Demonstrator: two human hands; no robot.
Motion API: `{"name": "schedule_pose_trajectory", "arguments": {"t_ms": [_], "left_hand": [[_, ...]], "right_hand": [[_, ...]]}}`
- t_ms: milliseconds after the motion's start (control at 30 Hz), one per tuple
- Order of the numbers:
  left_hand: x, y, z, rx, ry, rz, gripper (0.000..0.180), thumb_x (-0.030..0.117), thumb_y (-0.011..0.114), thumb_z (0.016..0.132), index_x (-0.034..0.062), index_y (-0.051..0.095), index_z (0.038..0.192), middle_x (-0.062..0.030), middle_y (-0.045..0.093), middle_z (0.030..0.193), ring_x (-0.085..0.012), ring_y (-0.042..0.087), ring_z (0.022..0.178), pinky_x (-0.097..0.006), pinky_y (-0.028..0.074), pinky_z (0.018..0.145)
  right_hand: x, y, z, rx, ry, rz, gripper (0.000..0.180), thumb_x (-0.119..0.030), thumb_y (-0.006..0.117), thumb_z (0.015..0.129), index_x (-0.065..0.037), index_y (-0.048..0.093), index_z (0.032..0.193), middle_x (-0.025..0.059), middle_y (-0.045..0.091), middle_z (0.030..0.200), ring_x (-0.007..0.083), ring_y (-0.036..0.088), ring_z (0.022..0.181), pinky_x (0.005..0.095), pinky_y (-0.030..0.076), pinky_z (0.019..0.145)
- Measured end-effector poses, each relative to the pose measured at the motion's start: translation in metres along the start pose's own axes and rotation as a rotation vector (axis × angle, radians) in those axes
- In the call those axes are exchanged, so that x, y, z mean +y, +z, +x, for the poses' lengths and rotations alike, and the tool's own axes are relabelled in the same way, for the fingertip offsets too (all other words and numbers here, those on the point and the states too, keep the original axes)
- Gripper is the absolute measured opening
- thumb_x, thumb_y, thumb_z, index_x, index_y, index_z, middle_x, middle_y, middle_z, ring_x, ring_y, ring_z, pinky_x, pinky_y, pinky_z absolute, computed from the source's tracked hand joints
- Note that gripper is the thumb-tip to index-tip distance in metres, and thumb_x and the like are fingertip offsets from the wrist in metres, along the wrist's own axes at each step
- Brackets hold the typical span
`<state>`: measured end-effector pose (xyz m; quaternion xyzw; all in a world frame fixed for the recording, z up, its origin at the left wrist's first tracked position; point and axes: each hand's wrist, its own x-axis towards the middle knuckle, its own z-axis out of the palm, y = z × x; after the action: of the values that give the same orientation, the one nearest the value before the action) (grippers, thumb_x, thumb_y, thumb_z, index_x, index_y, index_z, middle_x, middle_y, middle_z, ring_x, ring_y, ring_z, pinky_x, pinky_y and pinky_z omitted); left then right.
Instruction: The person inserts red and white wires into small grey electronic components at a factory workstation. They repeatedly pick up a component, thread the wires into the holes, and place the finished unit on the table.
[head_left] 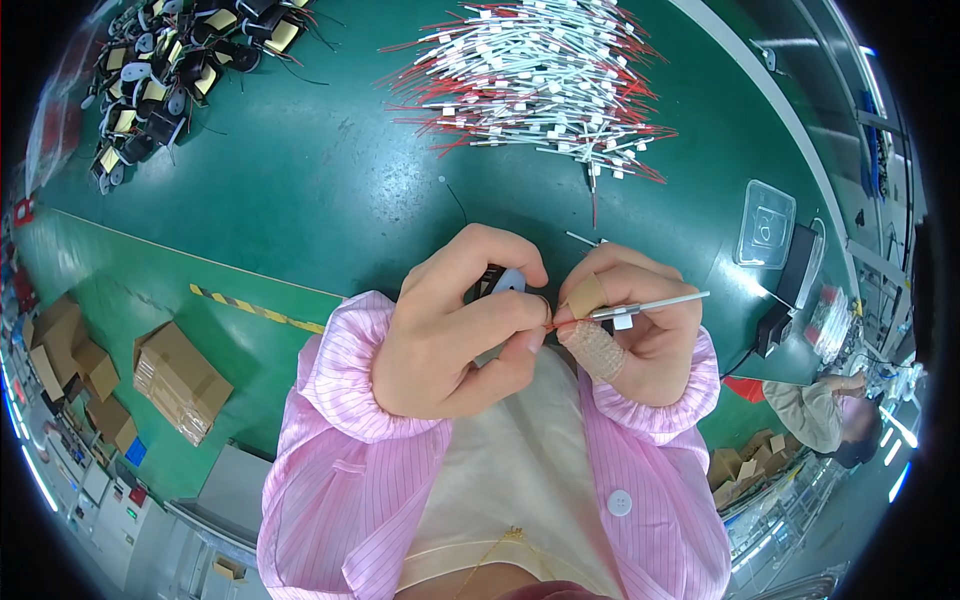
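At the near edge of the green tabletop, my left hand is closed around a small black device with a grey rounded part, mostly hidden by the fingers. My right hand, with bandages on its thumb and forefinger, pinches a wire lead in a pale sleeve that carries a small white tag. The fingertips of both hands nearly meet, and thin red wire shows between them. Whether the wires there are joined, I cannot tell. Behind my right hand pokes the tip of another pale-sleeved lead.
A wide pile of red-and-white tagged leads lies at the far middle. Several black devices are heaped at the far left. To the right are a clear plastic tray and a black box. Cardboard boxes stand beyond the table's left side; another person sits at right.
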<state>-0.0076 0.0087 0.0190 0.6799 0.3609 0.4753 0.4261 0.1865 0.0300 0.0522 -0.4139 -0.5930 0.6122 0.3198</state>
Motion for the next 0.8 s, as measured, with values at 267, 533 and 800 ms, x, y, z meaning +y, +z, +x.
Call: {"name": "schedule_pose_trajectory", "arguments": {"t_ms": [267,533,800], "left_hand": [[-0.007,-0.013,-0.001,-0.055,-0.104,-0.124,0.03,0.001,0.06,0.079,-0.0076,0.058,0.108,-0.0196,0.05,0.11,-0.0243,0.056,0.087,-0.033,0.048,0.074],[-0.013,-0.018,-0.011,0.182,-0.475,-0.492,0.034,-0.017,0.055,0.077,-0.0039,0.059,0.107,-0.0162,0.054,0.103,-0.0227,0.06,0.089,-0.032,0.049,0.077],[-0.011,-0.008,-0.001,0.048,-0.246,0.067,0.049,-0.01,0.067,0.072,-0.0064,0.058,0.12,-0.0173,0.054,0.112,-0.0235,0.056,0.097,-0.031,0.045,0.086]], "right_hand": [[0.005,-0.006,-0.001,0.189,-0.03,0.167,0.01,0.01,0.068,0.075,0.004,0.064,0.082,0.0119,0.062,0.083,0.0153,0.06,0.073,0.0258,0.047,0.066],[0.007,-0.001,-0.001,0.254,0.038,0.238,0.01,0.011,0.067,0.076,0.004,0.064,0.083,0.0113,0.063,0.085,0.0155,0.06,0.076,0.0269,0.048,0.069],[0.01,0.012,0.006,0.287,0.006,0.31,0.01,0.01,0.065,0.078,0.003,0.062,0.085,0.0135,0.063,0.094,0.0159,0.06,0.08,0.026,0.049,0.072]]}}
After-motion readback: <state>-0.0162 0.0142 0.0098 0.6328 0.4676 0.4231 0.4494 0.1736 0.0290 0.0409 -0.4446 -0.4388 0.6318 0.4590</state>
